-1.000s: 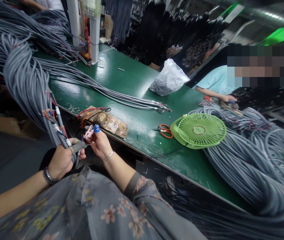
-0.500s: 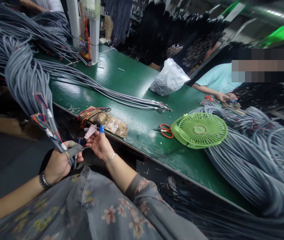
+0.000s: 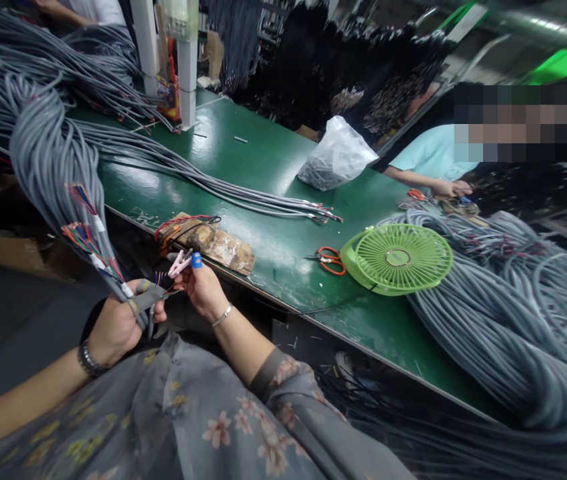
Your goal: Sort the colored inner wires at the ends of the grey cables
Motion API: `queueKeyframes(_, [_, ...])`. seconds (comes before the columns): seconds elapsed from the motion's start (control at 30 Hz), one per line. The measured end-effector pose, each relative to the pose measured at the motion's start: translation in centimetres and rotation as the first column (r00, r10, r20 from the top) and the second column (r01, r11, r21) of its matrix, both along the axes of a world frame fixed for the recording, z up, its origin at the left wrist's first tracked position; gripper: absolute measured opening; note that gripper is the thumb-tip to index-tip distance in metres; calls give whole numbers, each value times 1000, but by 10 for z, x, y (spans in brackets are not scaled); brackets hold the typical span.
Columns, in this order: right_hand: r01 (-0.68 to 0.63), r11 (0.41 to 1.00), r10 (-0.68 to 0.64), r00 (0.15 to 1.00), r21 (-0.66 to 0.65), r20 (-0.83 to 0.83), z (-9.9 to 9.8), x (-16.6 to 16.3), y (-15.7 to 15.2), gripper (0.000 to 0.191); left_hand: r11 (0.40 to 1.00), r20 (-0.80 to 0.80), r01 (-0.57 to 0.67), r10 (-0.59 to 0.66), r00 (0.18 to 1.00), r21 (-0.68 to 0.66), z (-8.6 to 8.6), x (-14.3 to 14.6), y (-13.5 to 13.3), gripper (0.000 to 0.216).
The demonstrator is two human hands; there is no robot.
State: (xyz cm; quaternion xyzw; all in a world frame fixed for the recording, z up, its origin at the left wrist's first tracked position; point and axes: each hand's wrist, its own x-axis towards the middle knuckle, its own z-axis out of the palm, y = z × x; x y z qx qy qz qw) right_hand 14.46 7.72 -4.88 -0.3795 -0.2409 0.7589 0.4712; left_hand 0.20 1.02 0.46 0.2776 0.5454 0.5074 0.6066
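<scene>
My left hand point(image 3: 116, 330) is closed around the end of a grey cable bundle point(image 3: 56, 150), with grey wrapping on its fingers. Fanned coloured wires point(image 3: 86, 240) stick out of cut cable ends above it. My right hand point(image 3: 205, 292) wears a blue finger cover point(image 3: 196, 260) on the thumb and grips a small pink clip-like tool point(image 3: 178, 264). Its fingertips are at thin stripped wires point(image 3: 169, 292) coming from the left hand's cable. The tool's jaws and exact kind are unclear.
A taped wooden block point(image 3: 218, 247) lies at the edge of the green table point(image 3: 268, 247). Orange-handled scissors point(image 3: 332, 261), a green fan point(image 3: 397, 259), a plastic bag point(image 3: 336, 155) and a large cable pile point(image 3: 493, 340) are farther right. A co-worker's hands point(image 3: 450, 189) are at the far side.
My right hand has shifted slightly left, and the pink tool has turned, showing two pink arms. My left hand keeps its hold on the cables.
</scene>
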Motion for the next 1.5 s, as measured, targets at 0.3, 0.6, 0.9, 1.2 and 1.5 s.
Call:
queueKeyframes(0.3, [16, 998, -25, 989, -67, -143, 5, -3, 2, 41, 991, 19, -134, 134, 991, -10, 0, 10, 6, 26])
queueKeyframes(0.6, [77, 997, -80, 989, -32, -125, 7, -9, 2, 56, 992, -19, -116, 116, 993, -46, -3, 10, 8, 28])
queueKeyframes(0.9, [-353, 935, 347, 927, 15, 142, 1, 18, -6, 62, 999, -37, -51, 51, 998, -5, -10, -2, -3, 42])
queueKeyframes(1.2, [-465, 841, 335, 848, 274, 410, 8, 28, -9, 61, 971, -240, 240, -237, 941, -17, -16, -8, -4, 42])
queueKeyframes(1.5, [-343, 908, 227, 886, 241, 405, -1, 33, -20, 60, 983, -197, 152, -171, 965, -106, -12, -4, -1, 41])
